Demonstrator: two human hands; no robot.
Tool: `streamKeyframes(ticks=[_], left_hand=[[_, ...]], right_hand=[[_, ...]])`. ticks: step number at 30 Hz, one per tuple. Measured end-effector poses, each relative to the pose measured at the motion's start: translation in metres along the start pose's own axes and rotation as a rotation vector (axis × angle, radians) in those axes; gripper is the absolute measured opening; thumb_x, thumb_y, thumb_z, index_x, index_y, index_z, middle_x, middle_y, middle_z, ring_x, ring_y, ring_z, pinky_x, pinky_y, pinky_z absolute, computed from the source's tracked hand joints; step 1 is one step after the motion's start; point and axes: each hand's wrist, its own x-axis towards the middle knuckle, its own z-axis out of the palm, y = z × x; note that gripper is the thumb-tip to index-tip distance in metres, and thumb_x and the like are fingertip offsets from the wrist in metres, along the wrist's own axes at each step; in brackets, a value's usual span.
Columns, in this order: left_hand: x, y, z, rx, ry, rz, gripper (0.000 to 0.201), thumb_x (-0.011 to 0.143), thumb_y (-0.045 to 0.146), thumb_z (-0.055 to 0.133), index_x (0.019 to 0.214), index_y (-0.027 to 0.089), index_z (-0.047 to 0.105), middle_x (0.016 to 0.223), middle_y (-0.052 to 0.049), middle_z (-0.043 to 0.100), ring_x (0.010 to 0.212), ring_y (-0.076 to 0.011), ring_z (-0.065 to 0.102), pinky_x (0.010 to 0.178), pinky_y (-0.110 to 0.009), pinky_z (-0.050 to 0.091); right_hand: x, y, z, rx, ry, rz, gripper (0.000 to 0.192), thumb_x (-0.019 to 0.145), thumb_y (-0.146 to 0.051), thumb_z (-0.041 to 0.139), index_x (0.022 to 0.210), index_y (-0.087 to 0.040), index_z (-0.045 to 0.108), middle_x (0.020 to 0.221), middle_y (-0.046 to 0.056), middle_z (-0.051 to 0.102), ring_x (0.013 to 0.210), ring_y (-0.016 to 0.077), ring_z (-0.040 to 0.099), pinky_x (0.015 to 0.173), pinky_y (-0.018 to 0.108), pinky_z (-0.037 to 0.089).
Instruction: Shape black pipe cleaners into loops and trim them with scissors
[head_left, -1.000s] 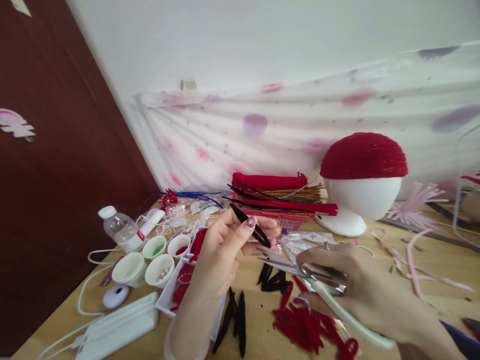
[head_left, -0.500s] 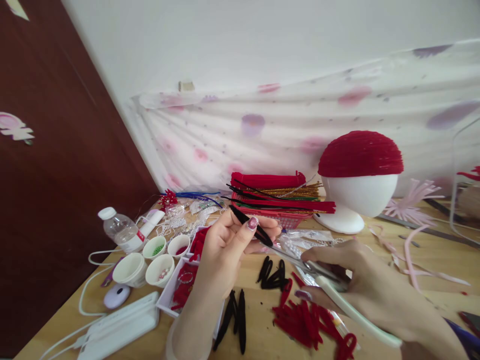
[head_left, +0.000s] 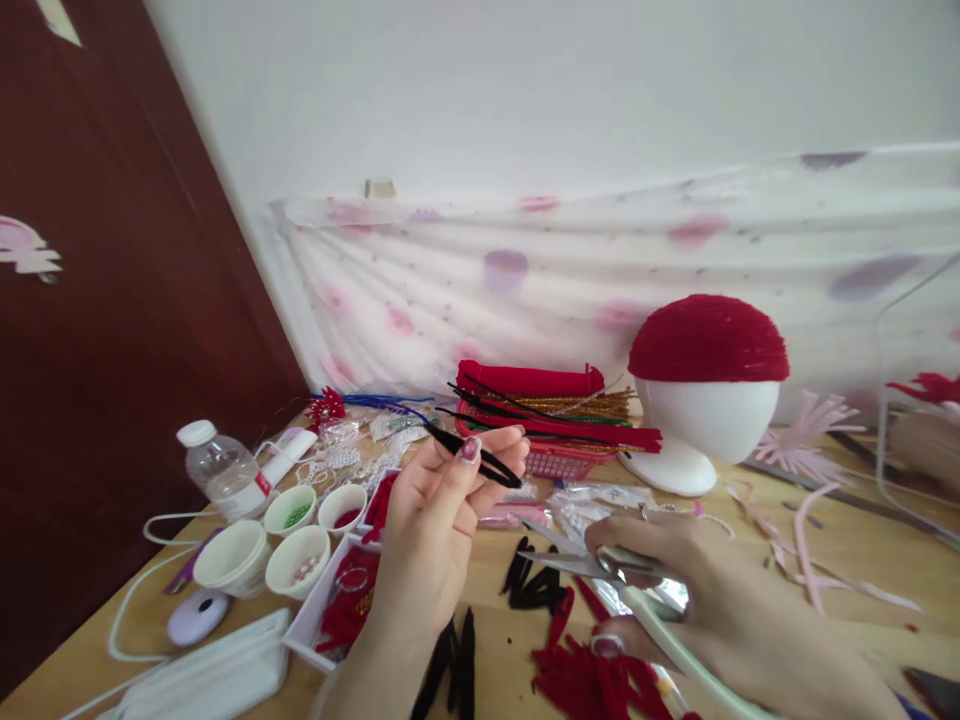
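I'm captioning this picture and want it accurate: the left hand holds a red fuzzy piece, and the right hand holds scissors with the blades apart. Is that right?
Not quite: the fuzzy piece in the left hand is black, as the head view shows. The right hand does hold scissors with blades apart.

Scissors (head_left: pixel 646 613): partly hidden by the right hand (head_left: pixel 705 590)
Door (head_left: pixel 112 350): cut off at the left
Red pile (head_left: pixel 592 680): cut off at the bottom
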Motion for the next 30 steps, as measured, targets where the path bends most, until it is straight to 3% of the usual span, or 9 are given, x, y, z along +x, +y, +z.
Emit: streamKeyframes(ticks=[2, 5, 9, 12, 17, 25, 30], left_hand=[[0.0, -0.001, 0.0, -0.043, 0.014, 0.022, 0.011, 0.084, 0.027, 0.075, 0.09, 0.019, 0.077, 0.105, -0.008, 0.08, 0.103, -0.023, 0.074, 0.097, -0.036, 0.056], [-0.004, 0.0, 0.003, -0.065, 0.035, 0.024, 0.015, 0.083, 0.029, 0.076, 0.095, 0.02, 0.078, 0.112, -0.008, 0.079, 0.108, -0.0235, 0.072, 0.099, -0.035, 0.055], [-0.011, 0.003, 0.007, -0.085, -0.001, -0.045, 0.014, 0.087, 0.029, 0.071, 0.096, 0.022, 0.079, 0.114, -0.007, 0.078, 0.106, -0.0221, 0.073, 0.094, -0.031, 0.057], [-0.014, 0.002, 0.009, -0.072, -0.028, -0.082, 0.015, 0.089, 0.031, 0.07, 0.096, 0.021, 0.079, 0.108, -0.008, 0.08, 0.1, -0.0216, 0.075, 0.088, -0.029, 0.059], [-0.015, -0.003, 0.014, -0.026, 0.053, -0.045, 0.015, 0.085, 0.032, 0.074, 0.091, 0.019, 0.078, 0.099, -0.007, 0.081, 0.094, -0.0189, 0.076, 0.081, -0.022, 0.06], [-0.013, -0.005, 0.016, -0.033, 0.076, -0.036, 0.016, 0.084, 0.033, 0.076, 0.087, 0.017, 0.075, 0.101, -0.009, 0.081, 0.098, -0.0242, 0.075, 0.081, -0.029, 0.062], [-0.012, -0.004, 0.016, -0.046, 0.053, -0.005, 0.013, 0.085, 0.03, 0.074, 0.089, 0.017, 0.075, 0.098, -0.008, 0.081, 0.095, -0.0221, 0.076, 0.075, -0.026, 0.062]], right_hand=[[0.001, -0.002, -0.001, 0.056, 0.079, -0.04, 0.02, 0.082, -0.041, 0.074, 0.086, -0.022, 0.068, 0.071, 0.001, 0.067, 0.061, 0.0179, 0.058, 0.054, 0.026, 0.044], [0.001, -0.005, 0.003, 0.151, 0.199, -0.09, 0.045, 0.085, -0.066, 0.062, 0.08, -0.022, 0.067, 0.063, 0.001, 0.061, 0.057, 0.0183, 0.053, 0.051, 0.027, 0.041], [0.002, -0.013, 0.014, 0.225, 0.193, -0.068, 0.062, 0.081, -0.081, 0.052, 0.079, -0.021, 0.07, 0.063, 0.002, 0.061, 0.057, 0.0183, 0.053, 0.054, 0.027, 0.044], [0.003, -0.015, 0.022, 0.289, 0.175, -0.049, 0.065, 0.079, -0.082, 0.052, 0.082, -0.02, 0.072, 0.066, 0.003, 0.062, 0.06, 0.0175, 0.053, 0.055, 0.026, 0.044], [0.005, -0.014, 0.03, 0.383, 0.172, -0.037, 0.063, 0.078, -0.081, 0.057, 0.076, -0.018, 0.068, 0.06, 0.0, 0.052, 0.056, 0.0146, 0.045, 0.05, 0.024, 0.038], [0.013, -0.026, 0.027, 0.525, 0.129, -0.041, 0.055, 0.078, -0.072, 0.066, 0.073, -0.018, 0.062, 0.057, -0.004, 0.044, 0.053, 0.0113, 0.036, 0.048, 0.023, 0.028], [0.014, -0.025, 0.026, 0.531, 0.117, -0.012, 0.056, 0.078, -0.072, 0.067, 0.07, -0.017, 0.059, 0.055, -0.005, 0.043, 0.051, 0.0099, 0.032, 0.046, 0.023, 0.025]])
